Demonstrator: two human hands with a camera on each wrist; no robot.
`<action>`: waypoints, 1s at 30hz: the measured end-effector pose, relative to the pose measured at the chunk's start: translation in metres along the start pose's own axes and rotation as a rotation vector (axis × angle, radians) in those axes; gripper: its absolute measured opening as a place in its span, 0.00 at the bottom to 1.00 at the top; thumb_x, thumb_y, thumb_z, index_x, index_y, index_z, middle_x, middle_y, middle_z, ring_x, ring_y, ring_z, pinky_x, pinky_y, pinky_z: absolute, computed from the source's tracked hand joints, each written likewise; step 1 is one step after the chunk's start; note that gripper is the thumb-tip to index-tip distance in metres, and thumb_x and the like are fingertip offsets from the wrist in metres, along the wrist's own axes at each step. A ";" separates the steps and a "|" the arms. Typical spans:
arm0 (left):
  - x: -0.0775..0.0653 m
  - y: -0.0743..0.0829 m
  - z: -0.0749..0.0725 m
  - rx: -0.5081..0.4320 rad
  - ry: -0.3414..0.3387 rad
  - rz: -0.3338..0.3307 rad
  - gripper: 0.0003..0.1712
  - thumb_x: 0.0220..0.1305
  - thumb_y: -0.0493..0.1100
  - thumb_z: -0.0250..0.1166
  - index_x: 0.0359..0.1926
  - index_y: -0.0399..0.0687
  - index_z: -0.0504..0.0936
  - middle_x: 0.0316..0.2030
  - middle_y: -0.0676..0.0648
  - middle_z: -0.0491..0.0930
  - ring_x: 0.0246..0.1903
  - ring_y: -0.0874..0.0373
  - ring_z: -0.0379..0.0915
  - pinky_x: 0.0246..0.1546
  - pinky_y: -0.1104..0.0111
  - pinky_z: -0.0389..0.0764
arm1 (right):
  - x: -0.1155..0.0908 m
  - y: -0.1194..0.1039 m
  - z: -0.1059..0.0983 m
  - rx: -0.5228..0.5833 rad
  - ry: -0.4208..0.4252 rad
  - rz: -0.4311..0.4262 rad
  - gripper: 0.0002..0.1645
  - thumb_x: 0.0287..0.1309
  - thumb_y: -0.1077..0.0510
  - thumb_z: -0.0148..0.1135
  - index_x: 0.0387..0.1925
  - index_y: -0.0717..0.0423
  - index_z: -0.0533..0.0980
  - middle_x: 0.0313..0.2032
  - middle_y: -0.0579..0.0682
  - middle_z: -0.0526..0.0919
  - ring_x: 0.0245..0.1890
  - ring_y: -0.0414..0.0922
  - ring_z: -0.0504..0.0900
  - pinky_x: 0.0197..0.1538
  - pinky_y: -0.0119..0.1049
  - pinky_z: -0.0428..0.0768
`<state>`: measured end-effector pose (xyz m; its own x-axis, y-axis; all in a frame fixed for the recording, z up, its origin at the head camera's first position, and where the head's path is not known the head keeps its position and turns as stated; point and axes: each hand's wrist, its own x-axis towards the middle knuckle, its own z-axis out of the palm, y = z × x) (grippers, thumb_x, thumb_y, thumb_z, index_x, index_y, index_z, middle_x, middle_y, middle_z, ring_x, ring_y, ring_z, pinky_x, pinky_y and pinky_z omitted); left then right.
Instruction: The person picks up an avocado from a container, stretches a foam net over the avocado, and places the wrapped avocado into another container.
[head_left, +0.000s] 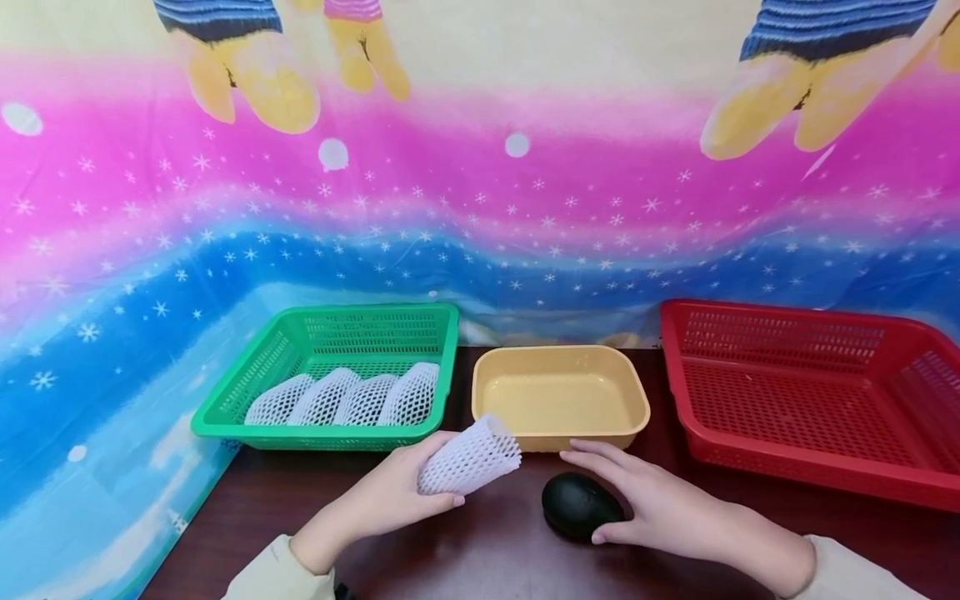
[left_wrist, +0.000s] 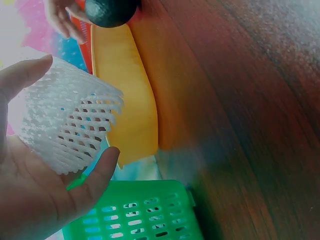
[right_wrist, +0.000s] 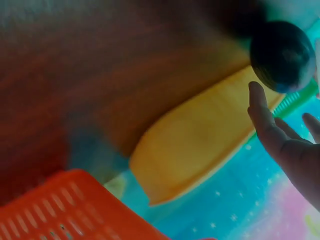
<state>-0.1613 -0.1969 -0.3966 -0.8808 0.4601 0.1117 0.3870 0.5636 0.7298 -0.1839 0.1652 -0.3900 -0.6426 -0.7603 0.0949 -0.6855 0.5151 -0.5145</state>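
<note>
My left hand (head_left: 393,493) grips a white foam net sleeve (head_left: 468,458), tilted with one end up toward the right. In the left wrist view, the thumb and fingers lie around the sleeve (left_wrist: 60,120), whose mesh end hangs free. Right of it on the dark table is a black, egg-shaped avocado (head_left: 576,505). Beside the avocado, my right hand (head_left: 663,507) has its fingers spread, the thumb near the fruit's lower right side. The right wrist view shows a fingertip close to the avocado (right_wrist: 282,55); whether it touches, I cannot tell.
A green basket (head_left: 322,432) at the left holds several white net-covered pieces (head_left: 360,398). Behind the hands stands a shallow yellow tray (head_left: 561,396). At the right is a red basket (head_left: 817,468). A colourful printed cloth (head_left: 480,192) hangs behind the table (head_left: 465,558).
</note>
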 end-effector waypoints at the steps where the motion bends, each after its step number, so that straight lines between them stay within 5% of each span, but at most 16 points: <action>1: 0.000 0.000 0.000 -0.002 -0.002 0.000 0.33 0.62 0.47 0.74 0.67 0.55 0.74 0.52 0.55 0.82 0.48 0.61 0.78 0.49 0.60 0.80 | 0.000 0.002 0.002 -0.003 -0.006 0.008 0.49 0.57 0.44 0.76 0.76 0.40 0.64 0.72 0.52 0.67 0.65 0.55 0.74 0.59 0.47 0.79; 15: -0.010 -0.004 0.003 0.016 -0.025 -0.031 0.33 0.61 0.46 0.75 0.66 0.54 0.74 0.52 0.56 0.81 0.48 0.61 0.78 0.50 0.61 0.80 | 0.003 0.013 0.026 0.005 -0.042 0.006 0.44 0.54 0.48 0.79 0.70 0.47 0.70 0.62 0.45 0.73 0.58 0.46 0.77 0.56 0.44 0.80; 30: -0.002 0.000 0.008 0.025 -0.031 -0.003 0.32 0.60 0.47 0.76 0.64 0.57 0.75 0.50 0.56 0.82 0.46 0.62 0.77 0.49 0.62 0.80 | 0.007 0.010 0.020 -0.022 -0.035 0.015 0.40 0.50 0.54 0.79 0.64 0.47 0.72 0.54 0.38 0.74 0.48 0.38 0.77 0.50 0.39 0.82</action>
<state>-0.1577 -0.1923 -0.4025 -0.8734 0.4790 0.0881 0.3913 0.5823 0.7126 -0.1885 0.1574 -0.4115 -0.6410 -0.7654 0.0570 -0.6831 0.5351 -0.4971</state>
